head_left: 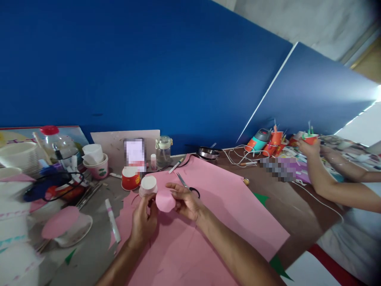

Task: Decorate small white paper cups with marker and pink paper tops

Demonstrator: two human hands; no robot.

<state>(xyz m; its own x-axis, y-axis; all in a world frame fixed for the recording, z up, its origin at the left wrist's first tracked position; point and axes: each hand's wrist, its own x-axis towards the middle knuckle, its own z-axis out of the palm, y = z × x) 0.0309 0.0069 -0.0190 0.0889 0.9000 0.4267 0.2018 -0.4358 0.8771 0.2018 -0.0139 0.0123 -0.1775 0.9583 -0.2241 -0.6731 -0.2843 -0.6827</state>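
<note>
A small round piece of pink paper is held up between both hands, over a large pink paper sheet. My left hand pinches its left edge. On the other side, the fingers of my right hand are closed on its right edge. Just behind my left hand stands an upside-down white paper cup. Scissors with black handles lie on the sheet beyond my right hand, blades apart.
A red paper cup, a glue stick and a glass jar stand behind. A white marker lies left, near a bowl with a pink disc. At right, a co-worker's hand holds a red cup.
</note>
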